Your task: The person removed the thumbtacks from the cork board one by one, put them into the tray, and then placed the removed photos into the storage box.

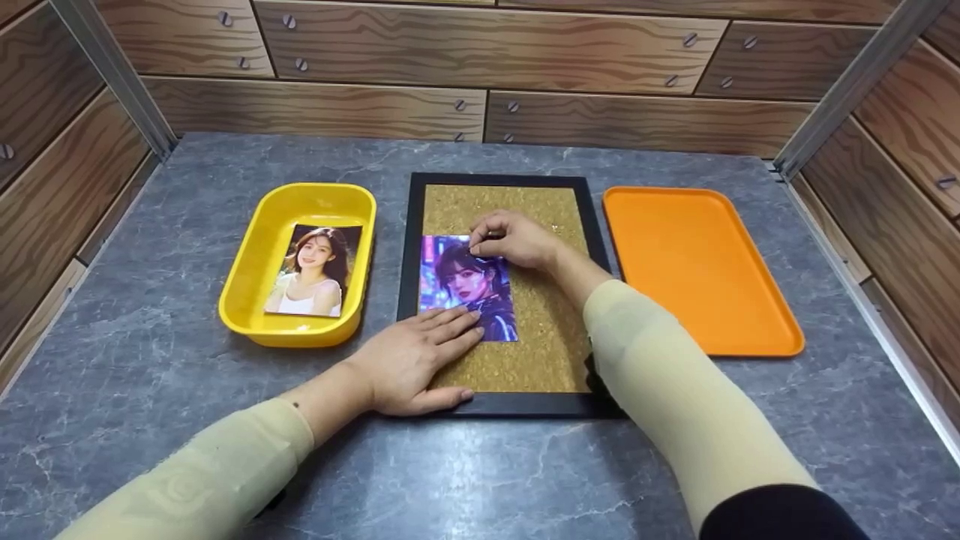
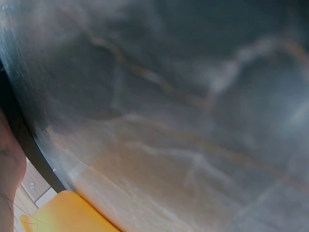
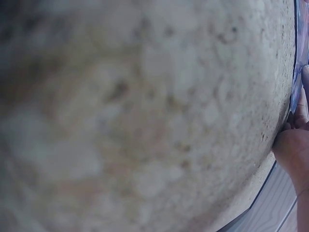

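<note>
A purple-and-blue photo print (image 1: 465,281) lies on a cork board (image 1: 551,341) with a black frame. My left hand (image 1: 416,360) rests over the print's lower left part, fingers straight, thumb on the frame's bottom edge. At the print's top edge is my right hand (image 1: 517,240), its thumb and index finger bent close together; I cannot tell whether something small is between them. The right wrist view shows blurred cork, with the right hand (image 3: 292,145) beside the print (image 3: 300,63) at the edge. Mostly tabletop fills the left wrist view.
Left of the board stands a yellow bin (image 1: 244,296) holding a portrait photo (image 1: 315,274). An orange tray (image 1: 694,270) lies to the right. A tiny shiny spot (image 1: 554,227) shows on the cork. Wood-patterned panels (image 1: 487,49) enclose the grey marbled table (image 1: 525,480).
</note>
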Motion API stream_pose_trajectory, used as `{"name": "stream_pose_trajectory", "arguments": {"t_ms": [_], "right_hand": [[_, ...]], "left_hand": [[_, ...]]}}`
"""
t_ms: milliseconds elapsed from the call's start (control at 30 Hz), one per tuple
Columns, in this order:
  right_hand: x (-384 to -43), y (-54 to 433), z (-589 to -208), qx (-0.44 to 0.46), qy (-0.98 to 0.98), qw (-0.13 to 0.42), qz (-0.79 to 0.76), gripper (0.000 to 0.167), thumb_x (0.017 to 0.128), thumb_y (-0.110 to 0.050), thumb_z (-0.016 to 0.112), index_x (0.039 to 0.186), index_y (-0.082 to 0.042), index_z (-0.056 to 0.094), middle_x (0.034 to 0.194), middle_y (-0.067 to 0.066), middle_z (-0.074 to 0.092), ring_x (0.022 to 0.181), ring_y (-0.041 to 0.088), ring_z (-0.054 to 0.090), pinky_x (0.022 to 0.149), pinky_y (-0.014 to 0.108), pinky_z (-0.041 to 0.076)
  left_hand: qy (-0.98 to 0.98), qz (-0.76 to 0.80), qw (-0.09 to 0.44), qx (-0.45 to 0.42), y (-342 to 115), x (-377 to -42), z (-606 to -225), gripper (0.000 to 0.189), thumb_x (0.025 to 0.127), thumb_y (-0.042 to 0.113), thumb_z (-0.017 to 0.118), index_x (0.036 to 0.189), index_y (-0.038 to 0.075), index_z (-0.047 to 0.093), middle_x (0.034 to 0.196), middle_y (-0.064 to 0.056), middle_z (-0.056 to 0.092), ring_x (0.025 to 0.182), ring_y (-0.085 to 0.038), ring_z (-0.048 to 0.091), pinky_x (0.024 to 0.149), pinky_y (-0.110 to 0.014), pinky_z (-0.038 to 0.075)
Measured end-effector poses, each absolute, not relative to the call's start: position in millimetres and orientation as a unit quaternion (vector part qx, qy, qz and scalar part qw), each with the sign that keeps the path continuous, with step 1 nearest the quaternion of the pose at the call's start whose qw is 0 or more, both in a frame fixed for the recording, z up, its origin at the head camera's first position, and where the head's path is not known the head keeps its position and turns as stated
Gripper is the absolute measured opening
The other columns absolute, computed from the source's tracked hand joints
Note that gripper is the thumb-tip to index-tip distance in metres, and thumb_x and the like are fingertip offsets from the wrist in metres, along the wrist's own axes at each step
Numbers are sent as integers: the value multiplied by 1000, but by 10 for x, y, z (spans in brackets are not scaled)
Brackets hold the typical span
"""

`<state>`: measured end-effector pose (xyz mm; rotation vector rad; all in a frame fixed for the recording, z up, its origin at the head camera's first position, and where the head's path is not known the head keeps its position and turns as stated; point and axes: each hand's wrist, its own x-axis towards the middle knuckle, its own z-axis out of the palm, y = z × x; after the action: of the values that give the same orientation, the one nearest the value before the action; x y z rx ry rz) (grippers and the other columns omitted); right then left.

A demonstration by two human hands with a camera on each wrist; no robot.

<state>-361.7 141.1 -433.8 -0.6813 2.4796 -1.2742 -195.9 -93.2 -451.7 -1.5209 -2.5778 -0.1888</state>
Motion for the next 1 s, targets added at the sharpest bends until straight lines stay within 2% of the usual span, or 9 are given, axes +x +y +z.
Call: {"name": "stream_pose_trajectory", "arguments": {"t_ms": [467, 700, 1000], "right_hand": [[-3604, 1413, -4319, -227, 834, 149, -481, 18, 87, -11, 72, 98, 4, 70, 130, 14, 61, 126, 24, 50, 117, 36, 29], [-3619, 1429, -4331, -227, 833, 150, -481, 17, 88, -11, 72, 97, 3, 70, 128, 13, 61, 125, 22, 50, 116, 35, 30], [-3623, 1429, -4326, -210, 822, 158, -506, 21, 87, -13, 74, 101, 3, 70, 126, 14, 62, 121, 21, 53, 113, 34, 36]], "left_hand": [[-858, -60, 75, -504, -929, -1961, -4523, 79, 97, 65, 31, 152, 8, 36, 158, -13, 34, 147, -28, 30, 121, -43, 27], [-858, -56, 72, -505, -923, -1962, -4525, 79, 98, 65, 30, 152, 8, 35, 158, -13, 33, 148, -28, 29, 121, -43, 26], [-860, -50, 66, -503, -921, -1960, -4507, 80, 98, 66, 30, 153, 9, 34, 159, -13, 33, 148, -28, 29, 121, -43, 26]]}}
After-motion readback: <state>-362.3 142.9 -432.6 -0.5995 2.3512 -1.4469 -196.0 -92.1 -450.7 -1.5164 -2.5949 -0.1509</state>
